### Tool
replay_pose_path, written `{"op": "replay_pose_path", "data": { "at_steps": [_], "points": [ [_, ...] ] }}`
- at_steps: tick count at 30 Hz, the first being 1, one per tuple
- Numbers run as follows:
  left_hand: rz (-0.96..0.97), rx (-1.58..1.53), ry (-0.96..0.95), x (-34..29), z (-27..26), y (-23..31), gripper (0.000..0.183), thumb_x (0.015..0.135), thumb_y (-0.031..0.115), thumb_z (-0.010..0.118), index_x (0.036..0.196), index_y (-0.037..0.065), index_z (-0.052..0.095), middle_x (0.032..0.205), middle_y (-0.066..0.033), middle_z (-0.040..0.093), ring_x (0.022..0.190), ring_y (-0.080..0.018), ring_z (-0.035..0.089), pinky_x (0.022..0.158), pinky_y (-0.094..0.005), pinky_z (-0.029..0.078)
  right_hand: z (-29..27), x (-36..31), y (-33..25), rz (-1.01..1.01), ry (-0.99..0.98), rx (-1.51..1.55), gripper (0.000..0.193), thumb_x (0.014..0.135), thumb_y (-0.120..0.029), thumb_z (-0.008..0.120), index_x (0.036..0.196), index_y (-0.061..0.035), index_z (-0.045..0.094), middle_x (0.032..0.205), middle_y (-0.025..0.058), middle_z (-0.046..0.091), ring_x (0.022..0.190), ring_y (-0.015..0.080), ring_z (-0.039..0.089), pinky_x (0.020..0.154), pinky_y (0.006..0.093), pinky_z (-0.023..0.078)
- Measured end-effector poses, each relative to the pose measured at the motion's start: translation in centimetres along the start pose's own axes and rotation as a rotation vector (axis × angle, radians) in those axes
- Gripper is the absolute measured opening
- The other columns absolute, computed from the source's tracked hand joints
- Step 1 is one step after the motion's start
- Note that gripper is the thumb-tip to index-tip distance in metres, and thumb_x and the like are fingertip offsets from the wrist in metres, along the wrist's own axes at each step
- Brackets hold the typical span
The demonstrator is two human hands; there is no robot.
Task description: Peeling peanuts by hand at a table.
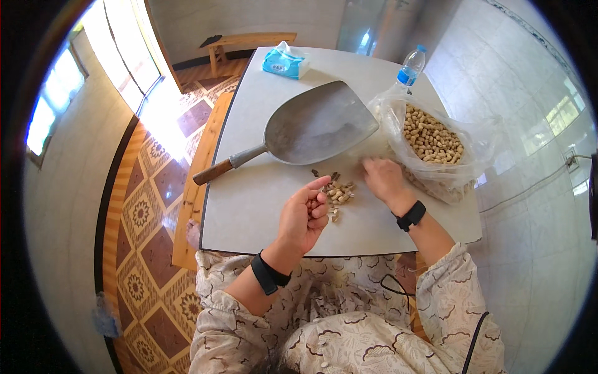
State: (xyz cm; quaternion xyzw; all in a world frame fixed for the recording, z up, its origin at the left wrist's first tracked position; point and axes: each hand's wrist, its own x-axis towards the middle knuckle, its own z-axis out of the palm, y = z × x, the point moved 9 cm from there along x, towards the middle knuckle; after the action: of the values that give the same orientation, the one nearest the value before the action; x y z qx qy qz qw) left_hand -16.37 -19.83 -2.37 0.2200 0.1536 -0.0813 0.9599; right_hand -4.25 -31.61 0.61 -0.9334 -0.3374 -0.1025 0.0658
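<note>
My left hand (303,217) is palm up above the table's near part, its fingers curled around a few peanuts (312,207) and the index finger pointing out. Just beyond its fingertips lies a small heap of peanuts and shell bits (340,194), with some darker scraps beside it. My right hand (384,181) is over the table to the right of that heap, close to the bag; motion smears its fingertips, and whether they pinch anything cannot be made out. A clear plastic bag (478,142), rolled open, is full of unshelled peanuts (431,138).
A large grey metal scoop (321,124) with a wooden handle rests across the middle of the table (243,218). Farther back are a blue tissue pack (283,64) and a water bottle (411,67). Wooden benches (205,159) stand at the left side and by the far wall.
</note>
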Motion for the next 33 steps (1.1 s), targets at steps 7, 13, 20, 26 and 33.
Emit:
{"op": "replay_pose_path", "data": {
  "at_steps": [7,13,20,26,33],
  "points": [
    [-0.052,0.090,0.012,-0.1,0.2,-0.5,0.033,0.086,0.009,0.041,0.116,-0.002,0.051,0.069,0.0031,0.045,0.050,-0.0044,0.034,0.039,-0.0157,0.026,-4.4,-1.6,-0.6,-0.008,0.239,0.277,0.013,0.079,-0.003,0.054,0.092,-0.0007,0.058,0.086,0.0151,0.062,0.074,0.0265,0.060,0.067,0.0353,0.049],
    [-0.013,0.288,-0.092,-0.3,1.4,-1.2,0.033,0.090,0.017,0.045,0.118,0.000,0.053,0.068,0.0050,0.042,0.052,-0.0034,0.035,0.040,-0.0155,0.026,-2.2,-5.5,-4.9,0.487,-0.167,1.983,0.036,0.090,-0.016,0.055,0.118,0.0002,0.039,0.087,0.0067,0.060,0.069,0.0108,0.058,0.064,0.0236,0.050],
    [0.147,0.528,-0.141,-1.1,2.7,-1.0,0.028,0.092,0.023,0.051,0.109,0.004,0.061,0.069,0.0046,0.050,0.053,-0.0011,0.035,0.044,-0.0145,0.027,-1.0,-6.0,-7.4,0.494,-0.080,2.069,0.037,0.091,-0.021,0.053,0.119,-0.0010,0.038,0.084,0.0047,0.059,0.067,0.0111,0.057,0.060,0.0229,0.048],
    [0.437,0.597,-0.126,-1.9,3.1,0.9,0.026,0.092,0.022,0.051,0.105,0.002,0.062,0.069,0.0038,0.055,0.055,-0.0009,0.040,0.046,-0.0157,0.029,-4.2,-5.6,-8.6,0.246,0.173,1.215,0.029,0.095,-0.015,0.042,0.119,0.0002,0.041,0.080,0.0082,0.062,0.062,0.0126,0.057,0.055,0.0251,0.045],
    [0.455,0.396,0.004,-1.7,1.8,1.4,0.026,0.092,0.020,0.051,0.106,0.001,0.062,0.072,0.0036,0.055,0.056,-0.0017,0.042,0.047,-0.0166,0.033,-7.2,-4.6,-10.7,0.119,0.531,0.787,0.026,0.093,-0.012,0.042,0.114,-0.0015,0.053,0.084,0.0182,0.063,0.071,0.0298,0.063,0.062,0.0324,0.049]
  ]
}}
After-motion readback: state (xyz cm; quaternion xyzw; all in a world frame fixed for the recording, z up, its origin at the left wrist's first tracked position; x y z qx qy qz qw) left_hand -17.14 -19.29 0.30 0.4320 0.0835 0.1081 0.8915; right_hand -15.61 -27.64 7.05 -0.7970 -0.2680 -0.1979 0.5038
